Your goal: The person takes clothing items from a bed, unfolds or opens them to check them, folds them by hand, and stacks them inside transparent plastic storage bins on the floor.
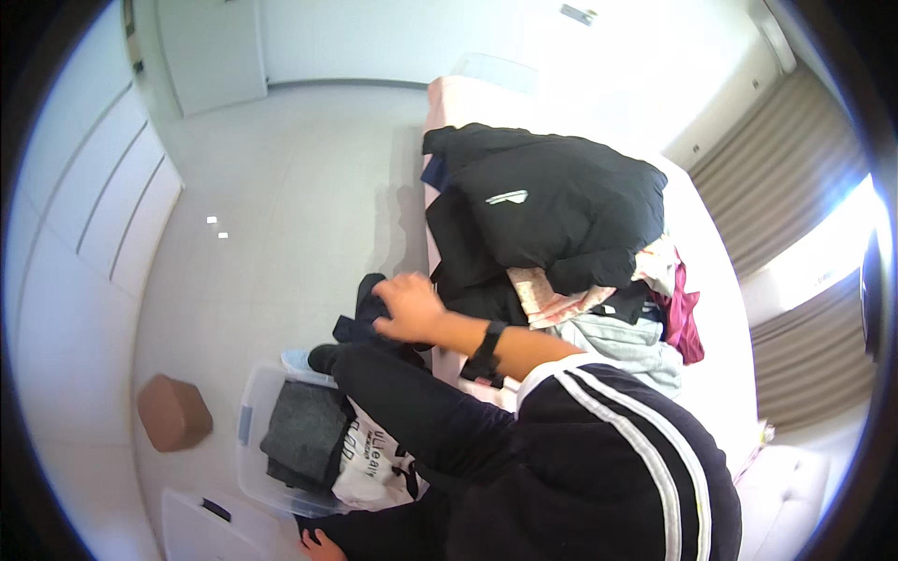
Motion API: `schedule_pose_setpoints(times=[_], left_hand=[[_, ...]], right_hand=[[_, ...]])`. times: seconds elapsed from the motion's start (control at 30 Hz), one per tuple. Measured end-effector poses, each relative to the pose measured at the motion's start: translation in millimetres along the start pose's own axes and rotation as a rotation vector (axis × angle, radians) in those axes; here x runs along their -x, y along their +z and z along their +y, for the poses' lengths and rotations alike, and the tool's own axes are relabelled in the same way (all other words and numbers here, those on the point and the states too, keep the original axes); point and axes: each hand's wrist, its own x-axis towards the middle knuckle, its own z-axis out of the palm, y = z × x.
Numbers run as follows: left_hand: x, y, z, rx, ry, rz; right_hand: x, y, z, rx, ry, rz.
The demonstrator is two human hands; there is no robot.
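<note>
My right hand (410, 308) is at a bunched dark navy garment (361, 319) beside my bent leg. Dark cloth shows between its thumb and fingers; motion blur softens the outline. A black band (489, 350) circles that wrist. My left hand (324, 547) is cut off by the bottom edge, its fingers by the black trouser leg (393, 526). Between my legs and the floor stands a clear plastic bin (254, 456). It contains folded dark grey cloth (305, 428) and a white printed fabric item (368, 466) bearing writing.
A large pile with a black puffer jacket (561, 203), light grey cloth (624, 343) and a maroon garment (684, 315) covers part of the bed (715, 280). A brown stool (174, 414) and a clear lid (210, 526) are on the floor (295, 210). White drawers (116, 189) line the left.
</note>
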Motion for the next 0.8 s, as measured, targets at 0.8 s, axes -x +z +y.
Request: schedule_pose_setpoints(times=[0.8], left_hand=[[48, -17, 34, -0.047, -0.299, -0.033]], right_hand=[[127, -162, 128, 0.542, 0.060, 0.061]])
